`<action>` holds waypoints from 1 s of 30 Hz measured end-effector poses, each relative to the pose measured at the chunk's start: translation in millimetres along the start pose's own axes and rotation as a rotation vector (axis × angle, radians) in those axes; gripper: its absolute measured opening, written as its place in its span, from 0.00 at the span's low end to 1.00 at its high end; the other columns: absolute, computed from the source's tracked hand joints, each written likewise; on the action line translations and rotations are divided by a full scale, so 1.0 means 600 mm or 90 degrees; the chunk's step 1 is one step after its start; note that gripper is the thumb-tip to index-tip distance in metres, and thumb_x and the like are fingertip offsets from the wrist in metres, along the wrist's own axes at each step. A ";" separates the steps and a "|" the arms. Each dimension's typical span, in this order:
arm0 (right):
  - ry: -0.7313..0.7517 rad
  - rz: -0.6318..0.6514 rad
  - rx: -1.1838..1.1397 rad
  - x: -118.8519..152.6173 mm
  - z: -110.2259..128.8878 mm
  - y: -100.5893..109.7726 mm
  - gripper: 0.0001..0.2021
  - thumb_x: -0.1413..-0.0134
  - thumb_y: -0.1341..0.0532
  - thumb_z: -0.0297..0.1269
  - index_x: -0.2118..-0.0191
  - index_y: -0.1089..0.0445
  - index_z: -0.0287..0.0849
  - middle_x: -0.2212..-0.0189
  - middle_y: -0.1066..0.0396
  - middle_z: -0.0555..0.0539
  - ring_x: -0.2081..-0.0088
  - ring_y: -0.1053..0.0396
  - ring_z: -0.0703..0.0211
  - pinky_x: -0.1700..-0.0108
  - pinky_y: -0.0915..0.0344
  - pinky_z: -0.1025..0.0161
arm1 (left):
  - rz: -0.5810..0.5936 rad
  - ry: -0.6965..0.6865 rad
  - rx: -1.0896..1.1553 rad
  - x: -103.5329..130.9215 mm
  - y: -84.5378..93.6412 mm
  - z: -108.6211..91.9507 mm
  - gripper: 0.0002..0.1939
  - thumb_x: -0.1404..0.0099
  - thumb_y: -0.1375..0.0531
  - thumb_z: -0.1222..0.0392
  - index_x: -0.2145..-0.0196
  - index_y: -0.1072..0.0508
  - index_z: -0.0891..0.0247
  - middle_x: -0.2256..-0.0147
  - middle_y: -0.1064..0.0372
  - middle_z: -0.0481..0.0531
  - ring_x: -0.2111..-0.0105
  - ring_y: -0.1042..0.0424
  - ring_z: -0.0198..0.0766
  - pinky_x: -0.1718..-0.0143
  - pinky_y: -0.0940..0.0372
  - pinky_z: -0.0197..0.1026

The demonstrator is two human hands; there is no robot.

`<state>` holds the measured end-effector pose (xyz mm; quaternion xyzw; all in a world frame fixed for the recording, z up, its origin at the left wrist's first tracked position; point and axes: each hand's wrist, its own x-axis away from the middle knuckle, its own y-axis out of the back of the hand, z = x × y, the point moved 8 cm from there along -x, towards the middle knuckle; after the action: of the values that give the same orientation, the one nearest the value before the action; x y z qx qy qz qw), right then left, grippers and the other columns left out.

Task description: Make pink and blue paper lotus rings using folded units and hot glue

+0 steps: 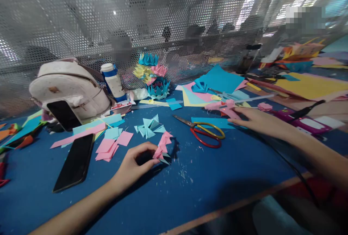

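Pink folded-paper piece (163, 146) sits pinched in the left hand (129, 163); the right hand (248, 117) touches a pink pistol-shaped glue gun (221, 108), clamped or not, I cannot tell.

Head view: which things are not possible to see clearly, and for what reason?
In the head view:
Pink glue gun, handle: partly hidden by the right hand.
Folded pink paper, far side: turned away, in the left hand.
White backpack, part of front: behind the leaning phone.
Red object: cut off by left edge.
Dark shapes: blurred behind perforated panel.
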<state>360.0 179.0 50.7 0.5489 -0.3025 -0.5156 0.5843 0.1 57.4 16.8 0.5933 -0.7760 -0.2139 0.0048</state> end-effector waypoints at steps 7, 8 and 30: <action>0.103 0.134 0.006 0.068 0.128 0.019 0.18 0.39 0.47 0.54 0.52 0.27 0.55 0.53 0.25 0.44 0.55 0.27 0.47 0.56 0.34 0.52 | 0.019 0.001 0.003 -0.004 -0.006 -0.005 0.07 0.37 0.37 0.59 0.62 0.24 0.63 0.64 0.25 0.55 0.64 0.27 0.40 0.61 0.34 0.42; 0.164 0.166 -0.045 0.063 0.171 0.014 0.17 0.38 0.48 0.53 0.54 0.26 0.54 0.54 0.25 0.46 0.56 0.27 0.50 0.56 0.34 0.54 | 0.030 -0.010 0.002 -0.005 -0.009 -0.010 0.05 0.37 0.37 0.60 0.64 0.23 0.63 0.64 0.25 0.55 0.64 0.27 0.41 0.60 0.34 0.42; 0.381 0.368 -0.120 -0.143 0.415 -0.179 0.05 0.53 0.35 0.30 0.66 0.26 0.37 0.73 0.27 0.49 0.71 0.33 0.64 0.70 0.45 0.68 | -0.017 0.043 0.013 0.018 -0.029 -0.020 0.05 0.35 0.38 0.59 0.65 0.24 0.63 0.59 0.25 0.54 0.71 0.29 0.33 0.71 0.38 0.35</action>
<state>77.8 191.6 19.9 0.5112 -0.2126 -0.1741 0.8144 15.8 39.7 19.4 0.6103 -0.7697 -0.1857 0.0224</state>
